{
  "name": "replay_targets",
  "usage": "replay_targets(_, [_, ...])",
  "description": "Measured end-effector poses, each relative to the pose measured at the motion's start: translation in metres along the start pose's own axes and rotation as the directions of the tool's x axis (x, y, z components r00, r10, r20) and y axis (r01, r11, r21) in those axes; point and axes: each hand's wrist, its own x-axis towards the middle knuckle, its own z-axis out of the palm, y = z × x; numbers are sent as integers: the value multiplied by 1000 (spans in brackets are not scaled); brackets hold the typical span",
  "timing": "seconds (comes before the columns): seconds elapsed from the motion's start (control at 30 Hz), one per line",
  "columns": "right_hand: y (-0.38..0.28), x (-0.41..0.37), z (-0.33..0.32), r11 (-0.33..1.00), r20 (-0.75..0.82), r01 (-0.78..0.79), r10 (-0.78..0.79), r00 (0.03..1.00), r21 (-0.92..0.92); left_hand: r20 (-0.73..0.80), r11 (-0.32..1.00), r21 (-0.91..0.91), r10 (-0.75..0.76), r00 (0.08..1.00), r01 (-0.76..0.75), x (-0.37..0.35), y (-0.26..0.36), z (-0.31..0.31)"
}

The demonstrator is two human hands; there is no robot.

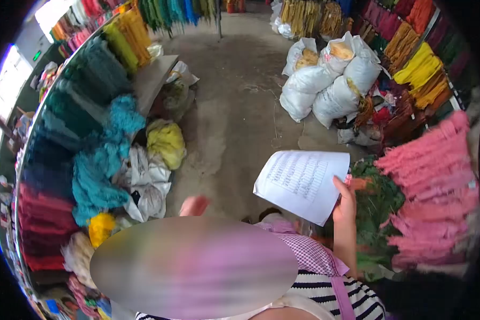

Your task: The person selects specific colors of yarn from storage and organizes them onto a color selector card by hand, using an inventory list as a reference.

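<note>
My right hand [344, 201] grips the right edge of a white printed sheet [304, 181], its thumb over the paper. The sheet is tilted and bends slightly, with rows of small print I cannot read. To the left, my left hand [194, 206] is raised above the floor, smeared by motion and partly hidden by a blurred oval; its fingers are unclear. Pink yarn [437, 186] hangs beyond my right hand, with dark green yarn [376, 205] beside it.
Racks of coloured yarn [85, 80] line the left side. Near them lie turquoise yarn [101, 170], a yellow-green bundle [166, 143] and white bags [146, 184]. Several stuffed white sacks [333, 101] stand ahead right on the concrete floor [234, 80].
</note>
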Motion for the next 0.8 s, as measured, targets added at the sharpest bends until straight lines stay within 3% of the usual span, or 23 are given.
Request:
replay_targets(0.03, [3,24,7,1000,-17,0,0,1000,7,-60,965,-252,58,996,-72,54,79,-49])
replay_targets(0.07, [6,50,11,1000,-63,29,-29,998,11,-123,900,-386,165,979,-200,95,139,-84])
replay_targets(0.1, [10,78,18,998,-103,57,-56,993,11,-107,746,-500,451,886,-440,125,199,-124])
replay_targets(0.13, [12,109,28,999,-108,52,-50,993,13,-46,563,-656,634,772,-502,148,235,-146])
replay_targets(0.17, [13,138,39,1000,-95,6,-4,995,15,-57,311,-761,841,538,-569,172,271,-161])
replay_targets(0.2, [13,167,50,999,-79,-42,43,996,16,-36,162,-827,941,338,-539,192,306,-172])
replay_targets(0.23, [10,202,63,996,-47,-85,86,995,11,-166,-60,-832,975,145,-551,215,338,-174])
replay_targets(0.27, [11,235,74,998,-80,-41,38,996,-38,-208,-139,-748,978,30,-649,237,356,-177])
replay_targets(0.33, [11,307,101,998,-113,-16,8,994,-66,-338,-244,-640,941,-18,-729,280,390,-173])
replay_targets(0.37, [-9,337,113,996,-51,-78,76,996,-38,-296,-304,-654,946,-135,-693,316,416,-171])
replay_targets(0.43, [-24,394,159,986,4,-135,136,991,-93,-344,-262,-570,937,-64,-779,374,421,-183])
replay_targets(0.5, [-22,456,189,989,90,-103,113,990,-108,-266,-206,-608,963,-48,-766,428,420,-209])
replay_targets(0.6, [-26,559,246,972,223,-159,196,955,-174,-226,-174,-680,974,-22,-713,525,410,-242])
replay_targets(0.7, [-25,643,301,969,256,-130,183,949,-212,-318,-254,-606,946,-63,-754,613,392,-263])
replay_targets(0.8, [-35,691,349,938,201,-125,197,959,-324,-286,-297,-702,950,-127,-647,680,390,-273])
